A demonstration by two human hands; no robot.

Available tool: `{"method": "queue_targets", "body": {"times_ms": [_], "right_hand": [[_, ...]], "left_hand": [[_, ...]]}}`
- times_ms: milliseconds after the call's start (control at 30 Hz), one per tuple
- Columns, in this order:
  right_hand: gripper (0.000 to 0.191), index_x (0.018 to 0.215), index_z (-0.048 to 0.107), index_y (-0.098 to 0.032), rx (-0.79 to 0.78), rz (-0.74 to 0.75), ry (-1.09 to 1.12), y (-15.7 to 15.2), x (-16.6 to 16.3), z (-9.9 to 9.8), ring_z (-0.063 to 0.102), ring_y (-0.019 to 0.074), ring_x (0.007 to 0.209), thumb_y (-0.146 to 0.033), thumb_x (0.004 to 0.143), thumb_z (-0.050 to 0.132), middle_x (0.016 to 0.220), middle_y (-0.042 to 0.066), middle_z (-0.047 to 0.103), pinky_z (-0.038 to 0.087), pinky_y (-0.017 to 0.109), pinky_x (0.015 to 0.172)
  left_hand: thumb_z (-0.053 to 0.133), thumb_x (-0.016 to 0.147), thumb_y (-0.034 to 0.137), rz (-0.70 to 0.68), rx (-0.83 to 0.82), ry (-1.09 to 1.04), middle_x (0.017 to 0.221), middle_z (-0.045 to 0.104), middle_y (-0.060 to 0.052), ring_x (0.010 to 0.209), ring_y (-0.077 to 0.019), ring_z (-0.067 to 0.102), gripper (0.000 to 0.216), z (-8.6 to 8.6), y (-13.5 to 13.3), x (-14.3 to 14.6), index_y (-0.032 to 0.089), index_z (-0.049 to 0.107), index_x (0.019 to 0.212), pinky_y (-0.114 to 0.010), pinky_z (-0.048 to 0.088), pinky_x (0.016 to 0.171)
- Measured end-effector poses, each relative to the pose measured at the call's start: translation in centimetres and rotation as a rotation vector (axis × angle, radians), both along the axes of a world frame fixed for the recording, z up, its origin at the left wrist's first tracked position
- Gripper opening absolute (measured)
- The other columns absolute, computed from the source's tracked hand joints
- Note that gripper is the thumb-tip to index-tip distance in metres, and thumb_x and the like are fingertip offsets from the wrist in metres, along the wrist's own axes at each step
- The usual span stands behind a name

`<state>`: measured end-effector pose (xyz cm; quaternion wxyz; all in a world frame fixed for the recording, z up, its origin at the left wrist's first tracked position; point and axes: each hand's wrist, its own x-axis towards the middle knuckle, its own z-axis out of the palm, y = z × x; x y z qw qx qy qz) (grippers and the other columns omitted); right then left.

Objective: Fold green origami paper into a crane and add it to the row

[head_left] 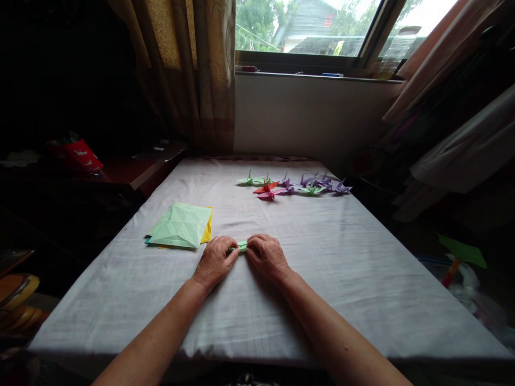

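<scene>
Between my hands is a small folded piece of light green paper point(242, 246), low over the middle of the table or resting on it. My left hand point(217, 260) is closed on its left end, and my right hand point(269, 255) grips the right end. Most of the folded paper is hidden under my fingers, so its exact shape cannot be made out. Just left of my left hand lies a stack of creased square paper sheets point(179, 225), light green on top, with yellow and blue edges showing beneath.
Several folded paper cranes point(289, 186) in green, purple, red and pink stand toward the table's far right. A white cloth point(346, 300) covers the table. On a dark side table at left is a red container point(82, 155). A window point(306, 27) is behind.
</scene>
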<state>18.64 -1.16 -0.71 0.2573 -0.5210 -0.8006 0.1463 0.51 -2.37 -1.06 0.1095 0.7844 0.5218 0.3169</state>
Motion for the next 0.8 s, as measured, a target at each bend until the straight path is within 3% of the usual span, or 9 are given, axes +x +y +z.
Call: {"method": "queue_targets", "body": {"times_ms": [567, 800], "right_hand": [[0.007, 0.084, 0.069, -0.023, -0.045, -0.044, -0.014, 0.6, -0.3, 0.1, 0.061, 0.0184, 0.095, -0.019, 0.086, 0.064, 0.097, 0.001, 0.071, 0.036, 0.03, 0.08], [0.016, 0.083, 0.067, -0.022, -0.04, -0.124, -0.072, 0.5, -1.2, 0.1, 0.058, 0.021, 0.093, -0.037, 0.084, 0.07, 0.094, 0.004, 0.068, 0.036, 0.032, 0.078]], "left_hand": [[0.06, 0.075, 0.01, 0.05, -0.119, -0.052, 0.087, 0.07, -0.001, 0.088, -0.0204, 0.063, 0.015, -0.3, 1.2, 0.1, 0.023, 0.066, 0.081, -0.034, 0.05, 0.085], [0.06, 0.077, 0.013, 0.06, -0.129, -0.052, 0.091, 0.07, -0.002, 0.089, -0.0211, 0.062, 0.013, -0.4, 1.2, 0.2, 0.023, 0.064, 0.085, -0.036, 0.05, 0.086]]}}
